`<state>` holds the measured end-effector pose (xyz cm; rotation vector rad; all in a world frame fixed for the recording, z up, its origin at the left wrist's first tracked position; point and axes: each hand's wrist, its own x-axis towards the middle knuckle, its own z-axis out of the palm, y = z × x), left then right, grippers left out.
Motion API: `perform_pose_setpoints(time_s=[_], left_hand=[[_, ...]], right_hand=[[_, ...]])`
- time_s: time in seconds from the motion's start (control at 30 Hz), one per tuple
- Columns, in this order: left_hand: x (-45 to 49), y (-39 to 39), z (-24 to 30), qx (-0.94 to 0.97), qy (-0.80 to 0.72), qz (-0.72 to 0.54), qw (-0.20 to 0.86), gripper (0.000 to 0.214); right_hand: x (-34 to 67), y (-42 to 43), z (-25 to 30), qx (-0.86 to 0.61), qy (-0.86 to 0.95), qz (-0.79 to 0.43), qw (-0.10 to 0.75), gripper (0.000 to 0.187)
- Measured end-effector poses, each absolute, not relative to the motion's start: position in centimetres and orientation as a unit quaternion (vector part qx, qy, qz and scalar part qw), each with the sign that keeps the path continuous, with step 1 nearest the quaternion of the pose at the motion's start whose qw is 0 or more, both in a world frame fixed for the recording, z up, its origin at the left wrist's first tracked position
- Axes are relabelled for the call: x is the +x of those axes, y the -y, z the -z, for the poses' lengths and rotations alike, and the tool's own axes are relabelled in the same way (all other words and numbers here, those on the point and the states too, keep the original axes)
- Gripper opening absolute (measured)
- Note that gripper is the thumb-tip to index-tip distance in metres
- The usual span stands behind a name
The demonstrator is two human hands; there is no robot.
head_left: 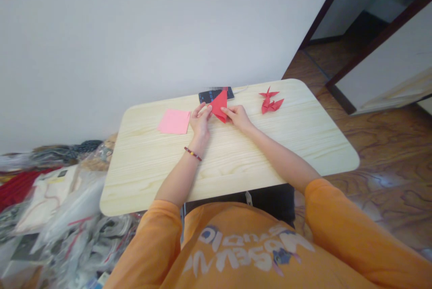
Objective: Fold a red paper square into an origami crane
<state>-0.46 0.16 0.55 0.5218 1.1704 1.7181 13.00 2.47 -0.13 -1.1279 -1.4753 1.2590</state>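
Recording the left hand (200, 120) and right hand (238, 117) with fingers clamped on a folded red paper (219, 105), a finished red origami crane (270, 102) to the right, and an unfolded pink sheet (173, 121) to the left on the desk (236, 163).

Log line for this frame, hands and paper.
left hand: holding red folded paper | right hand: holding same paper | nearby: pink paper square, red origami crane

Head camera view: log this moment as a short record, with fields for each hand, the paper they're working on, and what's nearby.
Left hand: fingertips on folded red paper
Right hand: fingertips on the paper's opposite side
Surface: pale wood table
Nearby: pink paper square, red origami crane, dark phone partly behind the paper
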Motion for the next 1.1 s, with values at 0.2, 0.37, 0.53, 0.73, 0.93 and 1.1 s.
perform_pose_setpoints(time_s=[0.2, 0.37, 0.53, 0.73, 0.93, 1.1], left_hand=[[-0.3, 0.1, -1.2, 0.174, -0.462, -0.716, 0.493, 0.033], [-0.4, -0.1, -1.1, 0.157, -0.456, -0.721, 0.497, 0.030], [-0.4, -0.1, -1.4, 0.133, -0.449, -0.726, 0.504, 0.029], [-0.4, -0.1, -1.5, 0.130, -0.439, -0.734, 0.502, 0.025], [-0.6, -0.3, -1.6, 0.112, -0.444, -0.739, 0.494, 0.026], [-0.7, -0.2, -2.0, 0.093, -0.440, -0.740, 0.501, 0.026]], right_hand=[[12.9, -2.2, -0.1, -0.426, 0.576, -0.556, 0.421, 0.053], [12.9, -1.9, -0.6, -0.407, 0.601, -0.558, 0.402, 0.050], [12.9, -2.0, -0.4, -0.446, 0.615, -0.511, 0.402, 0.057], [12.8, -1.8, -0.6, -0.431, 0.616, -0.526, 0.398, 0.054], [12.9, -1.8, -0.6, -0.380, 0.630, -0.556, 0.387, 0.049], [12.6, -1.9, -0.6, -0.419, 0.626, -0.537, 0.380, 0.053]])
